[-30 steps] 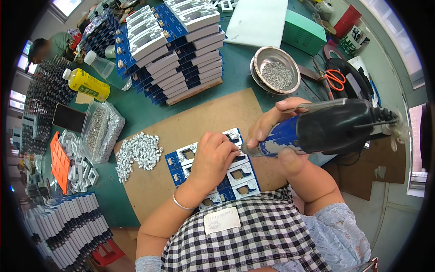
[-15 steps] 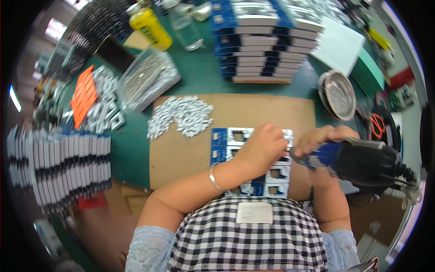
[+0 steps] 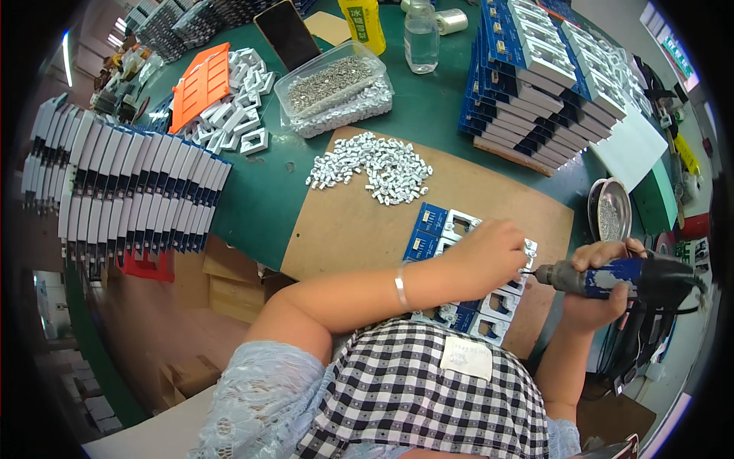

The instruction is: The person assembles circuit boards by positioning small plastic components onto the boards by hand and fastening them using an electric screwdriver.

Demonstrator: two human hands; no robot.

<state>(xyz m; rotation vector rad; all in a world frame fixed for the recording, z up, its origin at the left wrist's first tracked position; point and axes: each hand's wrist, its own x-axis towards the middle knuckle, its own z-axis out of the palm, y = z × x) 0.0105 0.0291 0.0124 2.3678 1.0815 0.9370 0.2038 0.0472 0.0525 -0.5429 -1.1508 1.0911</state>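
Note:
In my right hand (image 3: 600, 287) is a blue and black electric screwdriver (image 3: 638, 278), lying nearly level with its bit pointing left. The bit tip comes close to the fingers of my left hand (image 3: 493, 256), at the right edge of a panel of blue circuit boards (image 3: 430, 219). White plastic frames (image 3: 497, 304) sit on the boards in rows, with small white pieces on some of them. My left hand lies over the panel with its fingers pinched together; what they hold is hidden. A brown board (image 3: 336, 245) lies under the panel.
A pile of small white parts (image 3: 375, 164) lies beyond the panel. Behind it stands a plastic tub (image 3: 332, 84) of screws. Board stacks rise at the left (image 3: 145, 183) and far right (image 3: 535, 84). A metal dish (image 3: 612, 210) is right; a bottle (image 3: 421, 38) stands at the back.
The whole view has turned and shifted. The screwdriver has swung from a slant to nearly level, its bit now beside my left fingers. My left hand stays over the panel.

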